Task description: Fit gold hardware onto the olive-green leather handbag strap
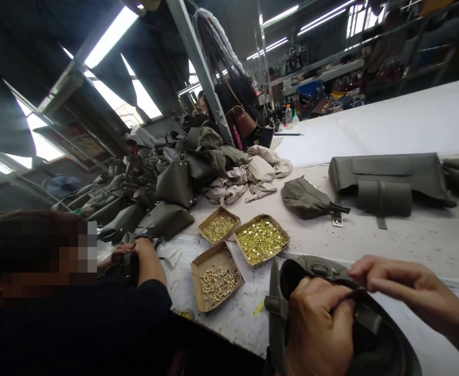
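Observation:
A dark olive-grey bag (390, 342) lies on the table's near edge at the lower right, with a strap (277, 318) standing up along its left side. My left hand (321, 324) is closed on the bag's upper edge, thumb pressed against the fingers. Beside it, my right hand (390, 277) pinches the same edge farther right, its fingertips meeting the material. What lies right under those fingertips is hidden. A small tab (368, 318) shows on the bag between the hands.
Cardboard trays of gold metal pieces (261, 239), (218, 228) and studs (219, 284) stand left of the bag. Beyond are an olive pouch (306, 197), a flat bag piece (390, 177) and pale cloth (259, 169). A co-worker (96, 313) sits at left near heaped bags (174, 183).

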`<state>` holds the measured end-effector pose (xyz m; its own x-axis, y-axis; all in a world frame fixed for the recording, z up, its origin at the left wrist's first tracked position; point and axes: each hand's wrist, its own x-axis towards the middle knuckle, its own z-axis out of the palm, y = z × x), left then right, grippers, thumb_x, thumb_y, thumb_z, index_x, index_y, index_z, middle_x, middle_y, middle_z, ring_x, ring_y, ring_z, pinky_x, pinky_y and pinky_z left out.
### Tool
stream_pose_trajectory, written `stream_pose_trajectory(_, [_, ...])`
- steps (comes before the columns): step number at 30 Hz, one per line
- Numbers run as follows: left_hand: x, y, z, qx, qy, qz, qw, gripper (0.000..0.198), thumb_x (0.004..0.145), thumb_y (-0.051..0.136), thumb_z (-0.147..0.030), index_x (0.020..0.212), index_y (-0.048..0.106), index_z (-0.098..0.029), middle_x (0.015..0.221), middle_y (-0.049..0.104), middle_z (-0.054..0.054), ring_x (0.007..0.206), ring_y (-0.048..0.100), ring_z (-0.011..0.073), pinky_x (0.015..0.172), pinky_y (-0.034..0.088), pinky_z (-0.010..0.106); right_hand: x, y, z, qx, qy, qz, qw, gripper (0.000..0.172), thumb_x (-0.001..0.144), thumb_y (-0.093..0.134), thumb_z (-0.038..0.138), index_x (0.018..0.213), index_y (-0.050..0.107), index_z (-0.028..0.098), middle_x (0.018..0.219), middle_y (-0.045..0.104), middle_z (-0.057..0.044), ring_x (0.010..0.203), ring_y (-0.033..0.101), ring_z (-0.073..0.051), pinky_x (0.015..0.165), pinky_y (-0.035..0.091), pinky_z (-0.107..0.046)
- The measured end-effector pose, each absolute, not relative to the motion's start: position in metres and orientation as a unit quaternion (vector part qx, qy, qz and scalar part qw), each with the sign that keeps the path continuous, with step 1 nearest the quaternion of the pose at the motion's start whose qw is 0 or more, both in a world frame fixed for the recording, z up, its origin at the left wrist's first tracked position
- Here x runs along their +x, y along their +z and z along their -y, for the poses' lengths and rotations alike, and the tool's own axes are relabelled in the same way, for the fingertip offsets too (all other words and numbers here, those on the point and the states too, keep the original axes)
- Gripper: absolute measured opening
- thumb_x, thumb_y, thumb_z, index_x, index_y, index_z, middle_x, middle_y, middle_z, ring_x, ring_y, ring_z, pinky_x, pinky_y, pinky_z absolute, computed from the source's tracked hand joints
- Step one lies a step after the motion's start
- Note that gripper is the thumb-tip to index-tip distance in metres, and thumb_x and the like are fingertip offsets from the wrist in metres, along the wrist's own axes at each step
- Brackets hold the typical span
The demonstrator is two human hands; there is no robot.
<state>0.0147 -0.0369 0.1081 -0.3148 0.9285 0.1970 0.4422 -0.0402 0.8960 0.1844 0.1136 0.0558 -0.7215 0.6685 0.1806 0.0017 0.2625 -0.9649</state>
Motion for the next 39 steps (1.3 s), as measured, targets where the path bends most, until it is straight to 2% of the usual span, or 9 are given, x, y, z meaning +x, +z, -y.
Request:
stream_pose_trajectory(2, [0.013,0.105,0.037,0.528,0.49,-0.65,0.242,0.031,0.081,0.072,0.0,0.097,0.082,-0.025,0.094,0.076,0.002,0.093,0.066,0.0222,0.081,0.048,0.034,0.166,0.064,-0.135,-0.255,0.571,0.716,0.31,0.044,0.095,0.064,0.057,0.075,0.077,0.019,0.094,0.074,-0.011,0.089,0.069,-0.025,0.075,0.06,-0.029])
stream_pose_trajectory(6, [0.008,0.101,0.039,0.514,0.491,-0.657,0.252,0.026,0.083,0.071,-0.003,0.095,0.08,-0.024,0.099,0.076,0.003,0.098,0.066,0.0236,0.087,0.049,0.036,0.1,0.076,-0.168,-0.24,0.476,0.812,0.237,0.041,0.093,0.065,0.057,0.108,0.078,0.021,0.102,0.074,-0.009,0.087,0.067,-0.023,0.075,0.055,-0.031])
stream_pose_trajectory(9, [0.006,0.1,0.04,0.521,0.488,-0.647,0.269,0.025,0.082,0.072,-0.005,0.095,0.081,-0.025,0.101,0.076,0.003,0.1,0.065,0.0247,0.089,0.049,0.038,0.043,0.076,-0.182,-0.143,0.312,0.93,0.132,0.028,0.1,0.055,0.037,0.108,0.078,0.022,0.104,0.075,-0.007,0.09,0.067,-0.021,0.082,0.051,-0.03])
stream_pose_trajectory(13, [0.008,0.1,0.039,0.522,0.492,-0.638,0.28,0.024,0.08,0.073,-0.005,0.09,0.081,-0.025,0.104,0.075,0.004,0.104,0.065,0.0262,0.093,0.049,0.04,-0.013,0.064,-0.188,-0.092,0.166,0.981,0.034,0.022,0.093,0.06,0.016,0.1,0.079,0.024,0.099,0.076,-0.006,0.099,0.064,-0.021,0.084,0.047,-0.026])
stream_pose_trajectory(16, [0.009,0.097,0.038,0.516,0.501,-0.637,0.277,0.023,0.079,0.074,-0.007,0.089,0.082,-0.026,0.101,0.076,0.004,0.102,0.066,0.0261,0.091,0.05,0.039,-0.037,0.049,-0.185,-0.097,0.124,0.988,0.006,0.011,0.088,0.067,0.017,0.085,0.077,0.019,0.095,0.074,-0.011,0.1,0.063,-0.024,0.085,0.046,-0.027])
stream_pose_trajectory(19, [0.01,0.094,0.037,0.508,0.506,-0.641,0.275,0.019,0.079,0.076,-0.01,0.088,0.082,-0.025,0.097,0.076,0.004,0.098,0.067,0.0261,0.09,0.051,0.04,-0.048,0.037,-0.18,-0.1,0.1,0.99,-0.018,0.008,0.085,0.073,0.022,0.084,0.077,0.015,0.096,0.073,-0.015,0.104,0.062,-0.028,0.086,0.047,-0.03])
stream_pose_trajectory(26, [0.013,0.086,0.038,0.503,0.516,-0.642,0.261,0.015,0.083,0.076,-0.018,0.091,0.082,-0.03,0.096,0.077,0.001,0.097,0.068,0.0247,0.094,0.052,0.04,-0.051,0.032,-0.174,-0.104,0.134,0.985,-0.028,0.013,0.085,0.067,0.016,0.092,0.078,0.021,0.094,0.074,-0.008,0.102,0.064,-0.023,0.081,0.045,-0.024])
stream_pose_trajectory(31, [0.011,0.085,0.038,0.496,0.532,-0.635,0.259,0.017,0.081,0.079,-0.018,0.092,0.082,-0.031,0.096,0.078,-0.001,0.097,0.069,0.0242,0.097,0.052,0.04,-0.047,0.025,-0.181,-0.14,0.209,0.968,0.009,0.018,0.089,0.062,0.022,0.096,0.078,0.023,0.1,0.075,-0.007,0.097,0.065,-0.022,0.079,0.044,-0.026])
stream_pose_trajectory(39, [0.008,0.089,0.036,0.49,0.516,-0.652,0.262,0.017,0.082,0.076,-0.015,0.088,0.082,-0.029,0.092,0.078,0.001,0.094,0.068,0.0259,0.095,0.052,0.041,-0.045,0.026,-0.186,-0.168,0.419,0.887,0.096,0.026,0.086,0.06,0.039,0.088,0.072,0.016,0.078,0.069,-0.003,0.071,0.058,-0.016,0.067,0.044,-0.027])
